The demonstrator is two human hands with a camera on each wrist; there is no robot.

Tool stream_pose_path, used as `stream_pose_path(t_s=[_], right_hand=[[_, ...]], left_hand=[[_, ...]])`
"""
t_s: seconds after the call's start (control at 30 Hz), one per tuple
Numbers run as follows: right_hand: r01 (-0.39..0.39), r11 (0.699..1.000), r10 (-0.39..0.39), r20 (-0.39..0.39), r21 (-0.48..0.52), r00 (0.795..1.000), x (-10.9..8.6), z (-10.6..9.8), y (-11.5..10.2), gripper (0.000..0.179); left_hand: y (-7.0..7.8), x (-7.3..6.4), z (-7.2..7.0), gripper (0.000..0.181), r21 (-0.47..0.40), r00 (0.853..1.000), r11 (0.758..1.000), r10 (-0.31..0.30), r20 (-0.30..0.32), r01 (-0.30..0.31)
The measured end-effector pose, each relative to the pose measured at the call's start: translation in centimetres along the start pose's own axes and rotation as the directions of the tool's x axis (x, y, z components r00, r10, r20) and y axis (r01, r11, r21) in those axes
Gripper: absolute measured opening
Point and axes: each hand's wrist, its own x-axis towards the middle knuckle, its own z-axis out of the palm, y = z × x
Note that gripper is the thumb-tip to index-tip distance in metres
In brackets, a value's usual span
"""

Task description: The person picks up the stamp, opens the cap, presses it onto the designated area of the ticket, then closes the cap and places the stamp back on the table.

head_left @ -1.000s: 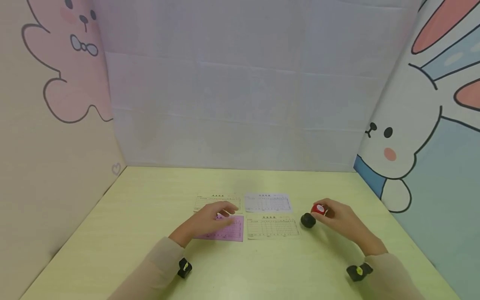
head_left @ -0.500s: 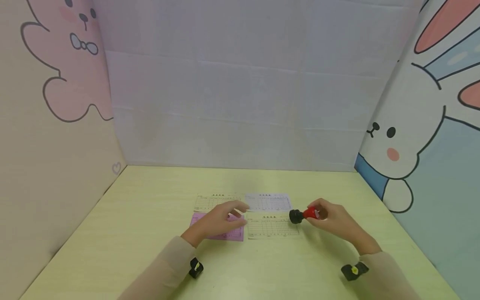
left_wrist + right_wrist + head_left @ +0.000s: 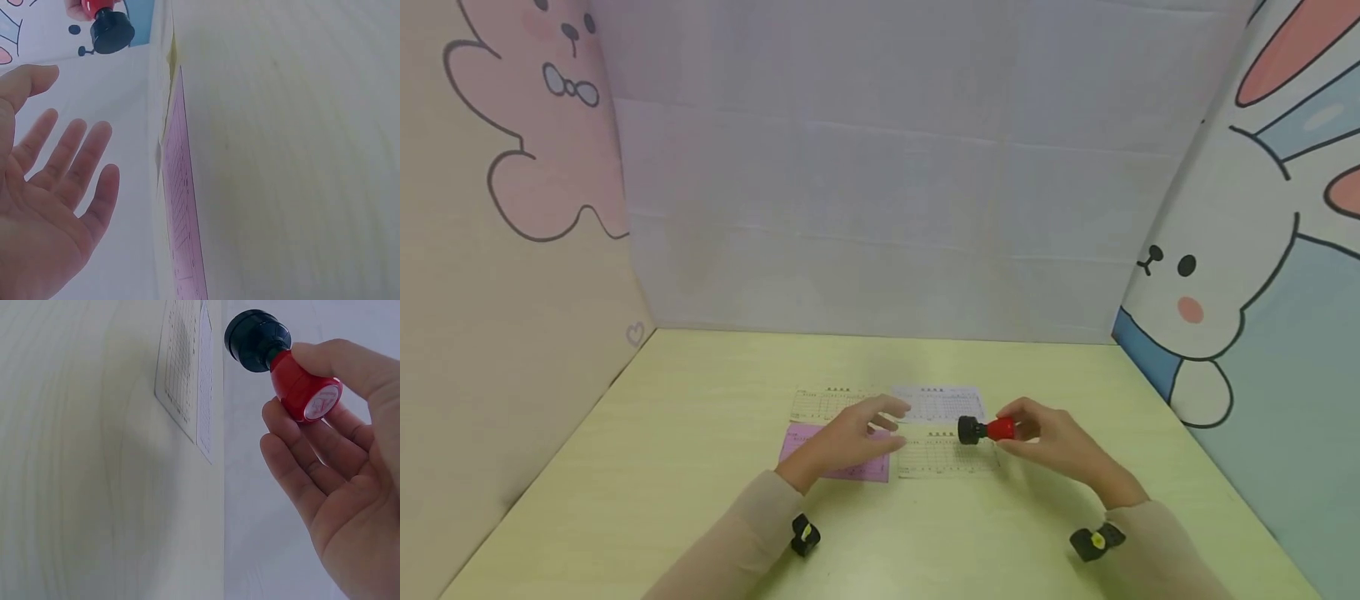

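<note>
My right hand (image 3: 1054, 442) pinches the red handle of a stamp (image 3: 1002, 428) between thumb and fingers. The stamp lies nearly level in the air, its round black end pointing left over the front right form (image 3: 936, 460). A pale label shows on the end of the red handle (image 3: 303, 390) in the right wrist view. My left hand (image 3: 853, 437) hovers with fingers loosely spread and nothing in them, over a purple form (image 3: 797, 437) that it partly covers. In the left wrist view the palm (image 3: 50, 231) shows bare, with the stamp's black end (image 3: 112, 32) beyond it.
Behind the front pair lie a yellowish form (image 3: 820, 405) on the left and a pale lilac form (image 3: 940, 402) on the right. A white sheet (image 3: 850, 208) closes off the table's (image 3: 715, 375) back edge. Cartoon-printed walls rise at both sides.
The stamp has turned from end-on to sideways in my right hand and moved left, from beside the forms to over the front right one. My left hand has drifted right.
</note>
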Motion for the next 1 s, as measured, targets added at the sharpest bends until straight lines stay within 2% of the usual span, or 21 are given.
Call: stream_pose_path(t_s=[0.17,0.33,0.43,0.77,1.0], right_hand=[[0.009,0.997,-0.011,0.023,0.074,1.0,0.4,0.9,-0.8,0.034],[0.039,0.993,-0.042,0.032,0.111,0.999,0.9,1.4,-1.6,0.035],[0.044,0.99,-0.049,0.033,0.137,0.998,1.2,1.6,-2.2,0.036],[0.069,0.972,-0.078,0.028,0.225,0.997,1.7,2.6,-3.0,0.034],[0.075,0.963,-0.082,0.015,0.258,0.997,2.0,3.3,-3.3,0.034]], left_hand=[[0.0,0.5,0.6,0.051,-0.052,1.0,0.999,0.017,-0.013,-0.018],[0.1,0.7,1.3,0.053,-0.033,0.999,0.999,0.029,-0.027,-0.03],[0.4,0.8,1.6,0.055,-0.038,0.999,0.999,0.02,-0.036,-0.022],[1.0,0.8,2.1,0.057,-0.14,0.998,0.99,-0.009,-0.065,0.0],[1.0,0.9,2.3,0.054,-0.171,0.996,0.985,0.02,-0.082,-0.033]])
